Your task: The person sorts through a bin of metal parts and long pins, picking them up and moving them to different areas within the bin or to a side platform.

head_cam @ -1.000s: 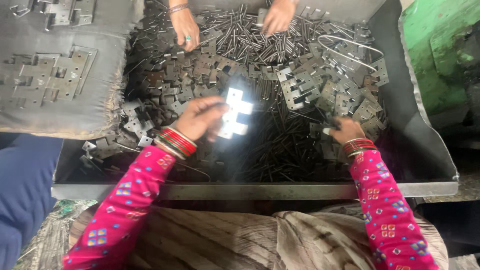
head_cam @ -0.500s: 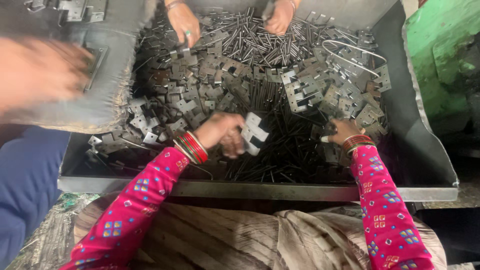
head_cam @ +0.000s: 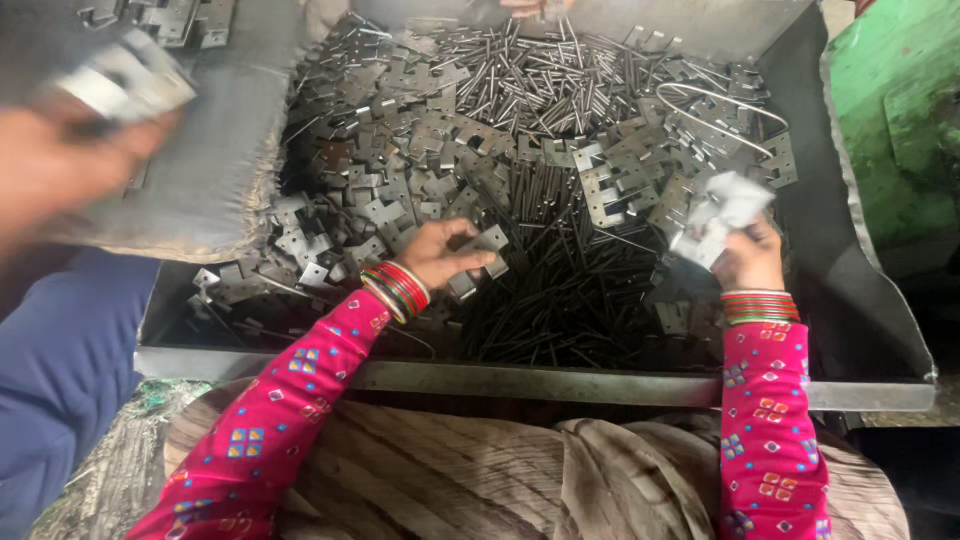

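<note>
Grey sheet-metal tray point(head_cam: 880, 330) heaped with stamped metal plates point(head_cam: 400, 170) and thin dark pins point(head_cam: 560, 280), with a green machine body point(head_cam: 900, 130) off its far right corner. Changed within the last second: left hand point(head_cam: 445, 252), earlier lifted mid-tray with a bright notched plate catching the light, now lowered toward the tray's near-centre, fingers closed around a notched plate point(head_cam: 487, 243) just above the pins. Right hand point(head_cam: 750, 255), earlier low on the pile by the tray's right wall, now raised there and clamped on a small stack of shiny plates point(head_cam: 720, 210), glare-washed, so count unclear. Judged from this: sorting and gathering well under way, one piece per hand, right-hand stack probably growing. Also new: blurred co-worker's hand point(head_cam: 60, 160) at the tray's left edge, above a grey sack point(head_cam: 210, 170), holding a pale metal piece point(head_cam: 130, 80), possibly another plate. Another person's hands, previously at the tray's far rim, now nearly out of view.
</note>
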